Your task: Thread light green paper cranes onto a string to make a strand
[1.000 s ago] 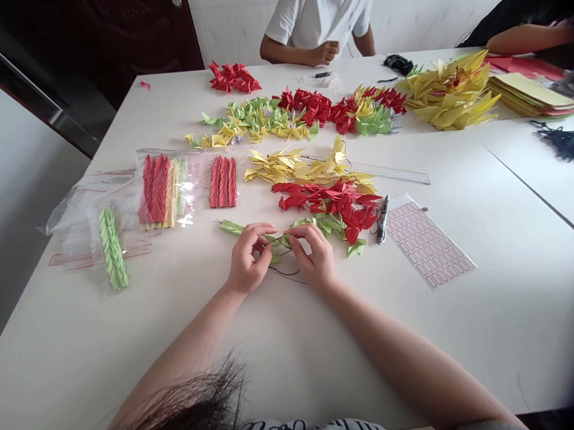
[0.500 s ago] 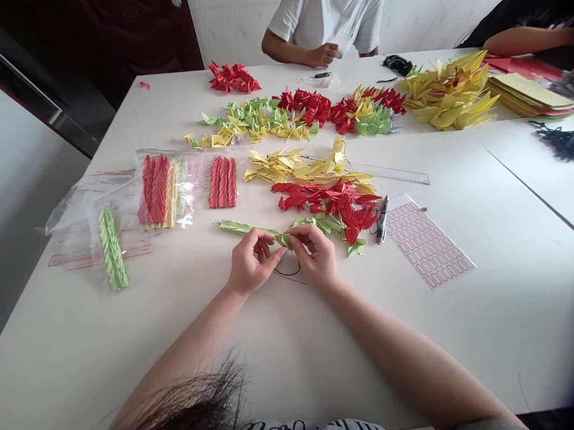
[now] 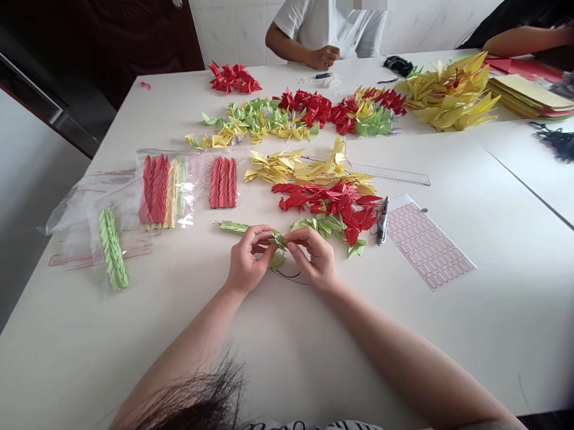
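Note:
Between my hands is a green paper crane (image 3: 279, 240), one of several folded pieces on a dark string. My left hand (image 3: 247, 261) is closed, thumb and fingers pinching its left side. From the right, my right hand (image 3: 316, 257) pinches its other edge. Beyond my left fingers runs a tightly stacked green strand (image 3: 233, 226), lying flat on the table. Below the fingertips hangs another green paper piece (image 3: 277, 261), with the black string (image 3: 290, 276) looping under it. Loose green cranes (image 3: 325, 225) lie just past my right hand.
Red cranes (image 3: 332, 201) and yellow cranes (image 3: 289, 169) lie ahead, near a clear ruler (image 3: 405, 176). A pen (image 3: 383, 220) and label sheet (image 3: 425, 249) are at right. Red stacked strands (image 3: 224, 184) and a plastic bag (image 3: 81, 199) are left. A co-worker's hand (image 3: 325, 57) rests opposite.
The green crane in my fingers has shifted slightly left and turned, and a lower green piece now shows beneath it. Both hands have moved slightly.

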{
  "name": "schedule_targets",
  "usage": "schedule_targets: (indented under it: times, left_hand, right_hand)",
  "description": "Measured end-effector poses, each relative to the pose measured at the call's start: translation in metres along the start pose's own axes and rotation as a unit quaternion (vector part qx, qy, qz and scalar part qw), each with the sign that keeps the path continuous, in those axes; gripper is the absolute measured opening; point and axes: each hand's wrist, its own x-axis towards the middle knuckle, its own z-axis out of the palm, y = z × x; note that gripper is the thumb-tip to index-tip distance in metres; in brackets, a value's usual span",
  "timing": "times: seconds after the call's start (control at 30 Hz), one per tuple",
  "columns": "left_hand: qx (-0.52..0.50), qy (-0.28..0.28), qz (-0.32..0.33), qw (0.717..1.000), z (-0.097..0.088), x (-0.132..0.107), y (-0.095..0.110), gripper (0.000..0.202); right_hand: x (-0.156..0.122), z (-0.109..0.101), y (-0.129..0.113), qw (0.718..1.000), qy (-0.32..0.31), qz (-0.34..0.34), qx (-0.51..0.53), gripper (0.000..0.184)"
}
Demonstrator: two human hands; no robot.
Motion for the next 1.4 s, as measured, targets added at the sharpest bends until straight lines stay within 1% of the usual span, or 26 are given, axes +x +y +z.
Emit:
schedule_targets:
  times: [0.1, 0.17, 0.27, 0.33, 0.4, 0.47, 0.53, 0.6, 0.67, 0.8, 0.9, 0.97, 1.0, 1.07, 1.17, 1.27, 1.4]
  left_hand:
    - [0.003, -0.004, 0.001, 1.000, 0.000, 0.000, 0.001, 0.030]
    - [0.003, -0.012, 0.006, 1.000, -0.001, 0.000, 0.001, 0.029]
    - [-0.002, -0.027, 0.012, 1.000, -0.001, 0.000, -0.002, 0.031]
    - [-0.009, -0.036, 0.013, 0.999, -0.001, 0.000, -0.004, 0.035]
    - [-0.007, -0.041, 0.021, 0.999, 0.000, 0.000, -0.006, 0.041]
    - [0.014, -0.042, 0.038, 0.998, 0.000, 0.000, -0.006, 0.048]
    - [0.041, -0.041, 0.064, 0.996, 0.000, 0.000, -0.004, 0.051]
    - [0.057, -0.039, 0.084, 0.994, 0.000, 0.000, -0.003, 0.050]
    - [0.058, -0.034, 0.089, 0.994, 0.000, 0.000, -0.002, 0.048]
    - [0.046, -0.027, 0.060, 0.997, 0.000, 0.000, -0.003, 0.044]
    - [0.052, -0.018, 0.037, 0.998, 0.001, 0.001, -0.003, 0.027]
    - [0.056, -0.009, 0.030, 0.998, 0.000, 0.001, 0.000, 0.014]
    - [0.055, -0.008, 0.027, 0.998, 0.000, 0.001, 0.001, 0.011]
    - [0.037, -0.019, 0.023, 0.999, 0.000, 0.001, 0.004, 0.015]
    - [0.008, -0.047, 0.007, 0.999, -0.001, 0.001, 0.006, 0.022]
    - [-0.008, -0.057, -0.029, 0.998, -0.002, 0.001, 0.006, 0.026]
    - [-0.065, -0.053, -0.074, 0.994, -0.005, 0.005, 0.006, 0.033]
  right_hand:
    - [-0.002, 0.003, 0.004, 0.999, 0.028, 0.039, 0.017, 0.003]
    - [-0.002, 0.004, 0.006, 0.998, 0.033, 0.045, 0.007, 0.009]
    - [0.000, 0.003, 0.007, 0.999, 0.005, 0.033, -0.034, 0.015]
    - [0.003, 0.002, 0.007, 0.998, -0.020, 0.025, -0.055, 0.014]
    - [0.004, 0.001, 0.006, 0.998, -0.038, 0.017, -0.055, 0.012]
    - [0.005, 0.001, 0.005, 0.998, -0.041, 0.007, -0.048, 0.009]
    - [0.005, 0.001, 0.004, 0.998, -0.039, 0.001, -0.045, 0.010]
    - [0.004, 0.002, 0.004, 0.998, -0.037, 0.004, -0.048, 0.012]
    - [0.003, 0.002, 0.004, 0.998, -0.037, 0.011, -0.052, 0.013]
    - [0.001, 0.002, 0.004, 0.998, -0.023, 0.010, -0.055, 0.013]
    - [0.001, 0.002, 0.005, 0.998, -0.002, 0.012, -0.055, 0.014]
    - [0.001, 0.003, 0.005, 0.999, 0.020, 0.036, -0.034, 0.012]
    - [0.001, 0.004, 0.006, 0.998, 0.030, 0.053, -0.018, 0.011]
    - [0.000, 0.006, 0.006, 0.995, 0.043, 0.085, 0.012, 0.012]
    - [-0.001, 0.007, 0.006, 0.994, 0.036, 0.100, 0.026, 0.014]
    - [0.000, 0.005, 0.006, 0.992, 0.012, 0.115, 0.055, 0.015]
    - [0.004, -0.002, 0.003, 0.980, -0.027, 0.157, 0.121, 0.025]
